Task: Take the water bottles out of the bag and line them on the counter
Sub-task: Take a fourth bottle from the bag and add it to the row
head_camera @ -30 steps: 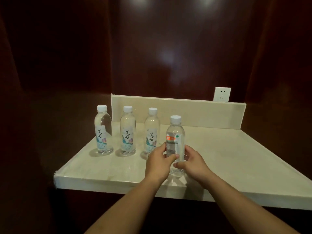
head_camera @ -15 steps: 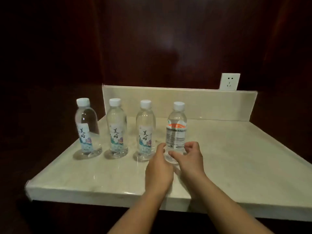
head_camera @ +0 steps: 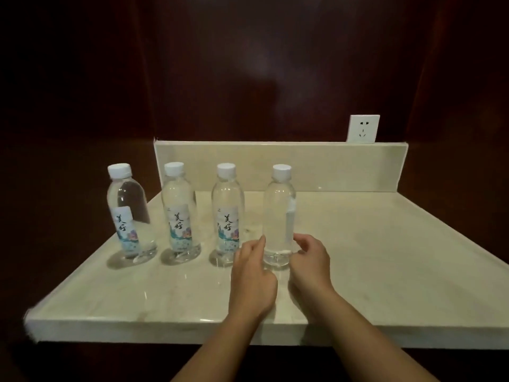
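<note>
Beige stone counter [head_camera: 371,257] set into a dark wood-panelled wall [head_camera: 248,64]. A low backsplash [head_camera: 330,166] runs along the back, with a white wall socket [head_camera: 363,129] just above its right end.

Four clear water bottles stand upright in one row across the left half of the counter, evenly spaced and not touching, all with white caps:
- leftmost bottle [head_camera: 128,216]: near the left edge, printed label facing the camera
- second bottle [head_camera: 179,213]: label facing the camera
- third bottle [head_camera: 228,213]: label facing the camera, right side of its base partly hidden behind the left hand [head_camera: 252,274]
- fourth bottle [head_camera: 278,213]: right end of the row, base on the counter, label [head_camera: 290,216] turned away so only a pale strip shows at its right edge

The hands flank the lower part of the fourth bottle. On the left hand the index fingertip [head_camera: 261,242] points forward at the bottle's lower left wall; the other fingers are curled under and the thumb is hidden. The right hand [head_camera: 309,264] sits on the other side, its curled fingers [head_camera: 301,238] right at the lower right wall.

Neither hand wraps round the bottle. Both sets of fingertips are at the bottle's outline, and I can't tell whether they touch it or sit just off it. The third bottle is the closest neighbour, just beside the left hand.
</note>
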The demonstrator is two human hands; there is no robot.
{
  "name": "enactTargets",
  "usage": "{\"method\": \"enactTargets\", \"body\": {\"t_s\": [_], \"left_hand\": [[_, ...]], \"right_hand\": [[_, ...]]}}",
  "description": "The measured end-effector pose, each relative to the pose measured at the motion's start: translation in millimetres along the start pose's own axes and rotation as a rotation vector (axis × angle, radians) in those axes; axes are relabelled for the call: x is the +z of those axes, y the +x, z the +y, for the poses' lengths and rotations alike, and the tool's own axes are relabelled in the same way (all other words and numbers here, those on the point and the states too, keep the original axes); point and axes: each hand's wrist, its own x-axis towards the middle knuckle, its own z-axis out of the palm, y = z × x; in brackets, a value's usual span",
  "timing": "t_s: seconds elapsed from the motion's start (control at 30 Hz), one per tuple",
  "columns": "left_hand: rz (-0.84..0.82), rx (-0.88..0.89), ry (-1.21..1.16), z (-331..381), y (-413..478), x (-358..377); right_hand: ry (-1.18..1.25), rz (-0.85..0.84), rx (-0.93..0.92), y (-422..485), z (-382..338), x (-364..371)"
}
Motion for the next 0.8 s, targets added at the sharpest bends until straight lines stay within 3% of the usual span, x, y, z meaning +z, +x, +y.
{"method": "enactTargets", "body": {"t_s": [0.13, 0.33, 0.53, 0.8], "left_hand": [[-0.048, 0.011, -0.096, 2.7, -2.5, -2.5], [-0.037, 0.066, 0.122, 2.3, -1.7, -1.5], [-0.073, 0.003, 0.004, 3.0, -3.9, -4.0], [-0.119, 0.046, 0.080, 6.2, -3.3, -6.2]], "right_hand": [[0.057, 0.018, 0.040, -2.2, -0.4, -1.1], [0.083, -0.003, 0.027, -1.1, -2.5, -3.7], [0.099, 0.020, 0.022, -0.8, -1.1, -1.0], [0.145, -0.015, 0.006, -2.7, -3.9, -2.4]]}}
